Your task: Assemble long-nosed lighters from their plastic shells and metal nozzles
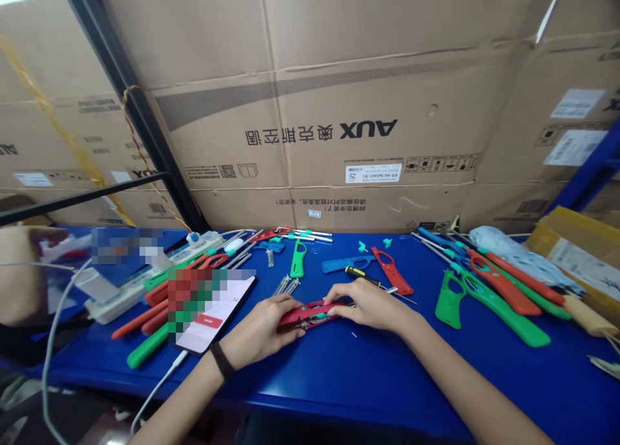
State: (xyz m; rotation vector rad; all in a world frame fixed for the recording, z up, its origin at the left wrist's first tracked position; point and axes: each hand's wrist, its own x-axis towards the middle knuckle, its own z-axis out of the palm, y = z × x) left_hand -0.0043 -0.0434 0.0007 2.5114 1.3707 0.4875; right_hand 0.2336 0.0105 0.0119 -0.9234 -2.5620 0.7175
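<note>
The red lighter [301,314] is between the two hands, above the near middle part of the tabletop [310,380]. Its long axis goes from left to right, almost level across the scene, with the right end a little more to the far side. A metal rod [389,292] comes out beyond the right hand in this same direction, but I cannot tell if it belongs to the lighter, because the fingers cover the joining place.

The left hand [268,327] is pinching the left end of the lighter, with the thumb on the near side and the fingers over the far side. The right hand [369,305] is at the right part; its thumb and forefinger are bent together and pinch there. So the lighter lies to the right of the left hand and to the left of the right hand, and it touches both.

Just beyond the right hand there is a screwdriver [362,276] with a yellow and black handle, and near it a red shell [391,270] and a blue shell [345,264]. A green shell [298,261] stands farther to the left. To the left of the left hand lies a phone [208,329], and on the right side several finished-looking lighters [506,306] are in a pile.
</note>
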